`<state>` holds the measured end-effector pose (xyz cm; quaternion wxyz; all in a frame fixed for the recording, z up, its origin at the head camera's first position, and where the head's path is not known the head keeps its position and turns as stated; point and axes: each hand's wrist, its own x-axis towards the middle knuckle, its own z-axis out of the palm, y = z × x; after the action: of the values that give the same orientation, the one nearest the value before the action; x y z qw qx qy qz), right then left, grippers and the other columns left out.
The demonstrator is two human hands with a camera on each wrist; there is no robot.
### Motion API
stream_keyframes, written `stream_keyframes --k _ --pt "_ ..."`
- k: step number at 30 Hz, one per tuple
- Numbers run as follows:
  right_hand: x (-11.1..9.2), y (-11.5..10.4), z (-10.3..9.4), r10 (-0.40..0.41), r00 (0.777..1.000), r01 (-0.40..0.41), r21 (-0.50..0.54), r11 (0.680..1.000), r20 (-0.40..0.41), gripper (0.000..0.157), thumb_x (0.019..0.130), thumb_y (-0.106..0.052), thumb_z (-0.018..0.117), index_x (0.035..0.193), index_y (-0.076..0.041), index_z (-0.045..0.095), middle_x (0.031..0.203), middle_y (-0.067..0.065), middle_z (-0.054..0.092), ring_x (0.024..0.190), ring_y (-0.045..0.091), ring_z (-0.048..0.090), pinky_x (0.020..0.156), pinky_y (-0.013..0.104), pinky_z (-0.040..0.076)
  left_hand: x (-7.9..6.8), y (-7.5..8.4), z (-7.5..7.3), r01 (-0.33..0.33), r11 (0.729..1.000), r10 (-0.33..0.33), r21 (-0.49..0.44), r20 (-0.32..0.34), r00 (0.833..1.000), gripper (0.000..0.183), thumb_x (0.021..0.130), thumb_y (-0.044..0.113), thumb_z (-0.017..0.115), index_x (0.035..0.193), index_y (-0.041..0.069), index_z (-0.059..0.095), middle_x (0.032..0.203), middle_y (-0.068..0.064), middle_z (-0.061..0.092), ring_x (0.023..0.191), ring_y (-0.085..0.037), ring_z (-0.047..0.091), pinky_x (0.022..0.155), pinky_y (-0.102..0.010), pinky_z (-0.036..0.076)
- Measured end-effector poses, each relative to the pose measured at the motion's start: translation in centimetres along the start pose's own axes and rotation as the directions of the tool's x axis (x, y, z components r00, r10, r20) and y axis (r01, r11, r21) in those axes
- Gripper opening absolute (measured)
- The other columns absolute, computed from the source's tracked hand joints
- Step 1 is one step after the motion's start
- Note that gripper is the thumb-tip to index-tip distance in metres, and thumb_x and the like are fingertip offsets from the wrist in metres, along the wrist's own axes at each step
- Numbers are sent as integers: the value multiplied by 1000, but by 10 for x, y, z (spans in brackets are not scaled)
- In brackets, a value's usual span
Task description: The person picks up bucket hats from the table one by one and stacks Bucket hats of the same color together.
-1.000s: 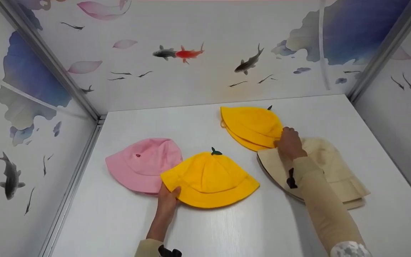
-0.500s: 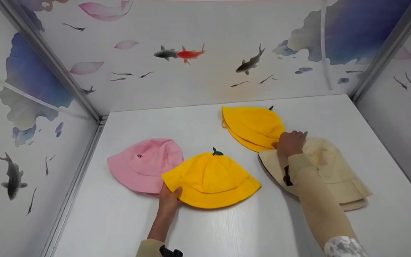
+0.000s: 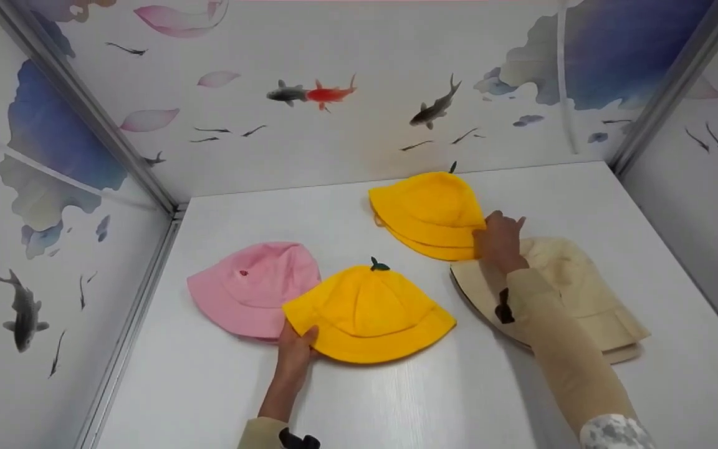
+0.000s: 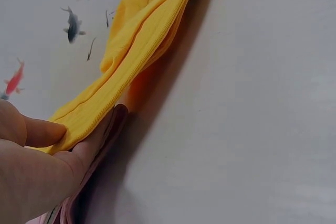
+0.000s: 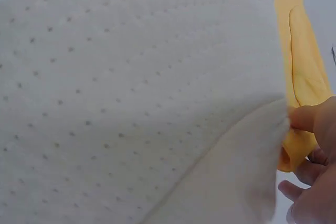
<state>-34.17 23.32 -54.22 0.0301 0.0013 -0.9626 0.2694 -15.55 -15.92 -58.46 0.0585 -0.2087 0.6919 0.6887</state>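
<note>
In the head view my left hand (image 3: 295, 352) pinches the left end of the front yellow hat's brim, thumb on top. This yellow hat (image 3: 368, 308) lies flattened, a green leaf at its top, overlapping the pink hat (image 3: 259, 290). The left wrist view shows the brim of the yellow hat (image 4: 123, 72) tilted off the table between thumb and fingers. Farther back, my right hand (image 3: 501, 242) holds the right brim corner of a second yellow hat (image 3: 430, 215). In the right wrist view the thumb and fingers pinch that hat's edge (image 5: 299, 140).
A beige hat (image 3: 583, 293) lies at the right, partly under my right forearm. Pale dotted cloth (image 5: 131, 98) fills most of the right wrist view. Walls (image 3: 359, 37) printed with fish enclose the white table (image 3: 384, 411) at the back and sides.
My right hand has shifted the back yellow hat leftward and slightly toward the back wall. The left hand and the front yellow hat stay in place.
</note>
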Motion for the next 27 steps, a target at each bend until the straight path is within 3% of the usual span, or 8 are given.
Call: stream_keyframes --k 3,7,13,19,27 --pt "4 -9 -7 14 999 -17 111 994 29 33 99 -10 51 120 14 45 108 37 61 101 51 59 114 66 30 -1 -2 0 3 1000 -3 7 4 1000 55 103 5 49 154 13 29 150 -13 46 120 -27 54 109 -48 48" --pt "7 -22 -16 64 992 -87 230 969 106 39 101 -10 46 135 8 37 126 34 56 101 38 58 88 48 54 -2 -3 0 17 1000 -17 -10 1 1000 56 103 5 49 155 14 28 151 -13 45 120 -28 54 111 -49 47" --pt "-3 -31 -27 111 983 -158 370 916 146 47 100 -6 48 146 2 39 143 30 50 116 42 61 86 46 60 -4 -2 0 18 1000 -18 -19 2 1000 58 103 6 49 156 14 26 154 -13 42 125 -29 52 112 -50 44" --pt "-13 -33 -38 148 978 -203 515 833 145 51 96 -3 49 147 -3 44 141 29 52 108 41 65 72 33 62 0 -3 1 23 1000 -23 -21 -22 999 55 102 7 53 153 11 31 146 -15 48 119 -28 57 108 -48 49" --pt "-27 -39 -48 192 971 -240 627 741 144 52 97 -4 52 148 -5 44 135 24 53 94 22 65 71 24 61 1 -2 1 37 998 -37 -46 -7 999 55 101 7 53 152 12 32 146 -14 48 120 -27 56 109 -48 48"
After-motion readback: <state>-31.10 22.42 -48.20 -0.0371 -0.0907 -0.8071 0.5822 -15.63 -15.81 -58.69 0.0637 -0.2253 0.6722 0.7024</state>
